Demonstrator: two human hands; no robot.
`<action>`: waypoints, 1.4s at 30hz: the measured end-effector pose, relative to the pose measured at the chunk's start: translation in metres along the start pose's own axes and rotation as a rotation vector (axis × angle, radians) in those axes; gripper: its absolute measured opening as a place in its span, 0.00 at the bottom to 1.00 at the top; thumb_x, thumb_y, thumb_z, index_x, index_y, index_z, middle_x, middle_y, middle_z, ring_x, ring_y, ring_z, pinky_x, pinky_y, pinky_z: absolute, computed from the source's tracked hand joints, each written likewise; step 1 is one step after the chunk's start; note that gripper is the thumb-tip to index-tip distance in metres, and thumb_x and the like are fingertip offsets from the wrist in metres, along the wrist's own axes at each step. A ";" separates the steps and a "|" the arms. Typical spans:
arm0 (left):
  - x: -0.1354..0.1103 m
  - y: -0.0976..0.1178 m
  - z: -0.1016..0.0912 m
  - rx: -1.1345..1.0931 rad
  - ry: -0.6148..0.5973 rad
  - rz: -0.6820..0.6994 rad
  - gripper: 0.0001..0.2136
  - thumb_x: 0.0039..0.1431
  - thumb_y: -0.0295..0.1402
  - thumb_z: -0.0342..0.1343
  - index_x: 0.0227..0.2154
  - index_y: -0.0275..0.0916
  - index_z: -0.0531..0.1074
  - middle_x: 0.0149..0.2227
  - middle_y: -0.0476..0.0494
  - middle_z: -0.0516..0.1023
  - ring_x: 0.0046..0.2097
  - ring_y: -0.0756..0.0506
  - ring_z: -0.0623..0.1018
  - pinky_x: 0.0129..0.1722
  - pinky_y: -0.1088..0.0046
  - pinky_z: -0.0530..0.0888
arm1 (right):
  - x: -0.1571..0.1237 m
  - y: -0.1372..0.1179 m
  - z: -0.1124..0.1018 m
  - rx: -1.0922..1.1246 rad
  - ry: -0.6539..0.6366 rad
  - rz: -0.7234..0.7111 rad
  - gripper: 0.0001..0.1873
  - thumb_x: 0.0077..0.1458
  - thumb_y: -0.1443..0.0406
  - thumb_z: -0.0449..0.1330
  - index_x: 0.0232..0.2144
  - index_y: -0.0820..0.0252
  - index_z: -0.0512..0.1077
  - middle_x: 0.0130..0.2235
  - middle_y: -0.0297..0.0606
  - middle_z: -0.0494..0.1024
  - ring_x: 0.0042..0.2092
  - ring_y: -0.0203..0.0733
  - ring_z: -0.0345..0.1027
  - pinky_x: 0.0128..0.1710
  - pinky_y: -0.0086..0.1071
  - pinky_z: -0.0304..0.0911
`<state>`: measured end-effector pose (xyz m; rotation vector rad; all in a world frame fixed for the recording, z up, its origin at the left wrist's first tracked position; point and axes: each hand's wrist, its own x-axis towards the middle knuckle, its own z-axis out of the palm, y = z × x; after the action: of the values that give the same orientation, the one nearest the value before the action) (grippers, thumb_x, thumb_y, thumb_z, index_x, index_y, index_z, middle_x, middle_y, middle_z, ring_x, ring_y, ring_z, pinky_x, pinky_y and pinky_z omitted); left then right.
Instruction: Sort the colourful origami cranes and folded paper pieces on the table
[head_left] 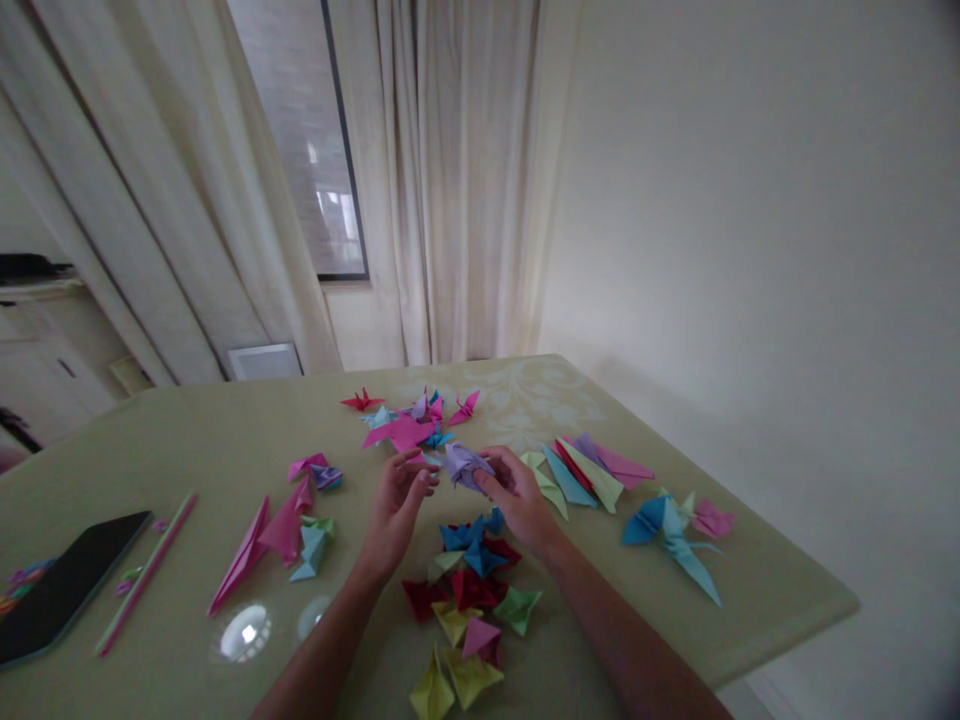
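Note:
My right hand [519, 500] pinches a folded purple origami piece [463, 464] just above the table. My left hand [397, 500] is beside it with fingers curled toward the same piece; whether they touch it I cannot tell. Below my hands lies a heap of folded papers in blue, red, green and yellow [469, 590]. Beyond my hands sits a cluster of pink, blue and red origami [409, 420].
The pale green table [187, 440] also carries pink paper planes [262, 540], flat coloured folds [585, 470], blue and pink pieces [671, 530], a dark tablet [67, 585] and a pink-green stick [146, 575]. Curtains, a window and a wall stand behind.

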<state>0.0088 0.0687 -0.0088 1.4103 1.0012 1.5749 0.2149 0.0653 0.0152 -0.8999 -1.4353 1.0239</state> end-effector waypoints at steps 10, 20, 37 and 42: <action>0.014 -0.035 -0.035 0.738 0.148 0.150 0.15 0.63 0.34 0.51 0.51 0.40 0.73 0.51 0.35 0.78 0.49 0.37 0.77 0.48 0.56 0.76 | 0.022 0.000 -0.036 -0.036 0.417 -0.072 0.25 0.58 0.53 0.65 0.53 0.55 0.69 0.46 0.42 0.80 0.40 0.45 0.76 0.38 0.38 0.73; 0.025 -0.042 -0.027 1.212 -0.008 0.149 0.27 0.67 0.33 0.52 0.68 0.42 0.62 0.72 0.32 0.58 0.69 0.29 0.63 0.62 0.45 0.66 | -0.061 -0.059 -0.125 -0.843 0.726 -0.218 0.19 0.61 0.47 0.62 0.39 0.58 0.74 0.35 0.39 0.79 0.37 0.48 0.73 0.41 0.39 0.67; 0.040 -0.035 -0.025 1.282 0.094 0.073 0.15 0.71 0.40 0.48 0.44 0.42 0.79 0.50 0.36 0.79 0.54 0.34 0.74 0.53 0.53 0.68 | -0.139 0.002 -0.149 -1.543 0.664 -0.212 0.38 0.64 0.39 0.48 0.64 0.55 0.67 0.59 0.57 0.72 0.57 0.70 0.66 0.52 0.62 0.60; 0.041 -0.032 -0.028 1.278 0.289 0.017 0.21 0.71 0.41 0.46 0.61 0.39 0.70 0.57 0.28 0.73 0.56 0.31 0.73 0.53 0.51 0.69 | -0.120 -0.008 -0.115 -1.377 0.532 -0.385 0.28 0.68 0.48 0.52 0.63 0.53 0.67 0.58 0.53 0.73 0.57 0.64 0.68 0.56 0.56 0.59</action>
<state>-0.0213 0.1174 -0.0251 1.9579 2.4105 1.1077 0.3423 -0.0372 -0.0146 -1.5708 -1.6376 -0.6447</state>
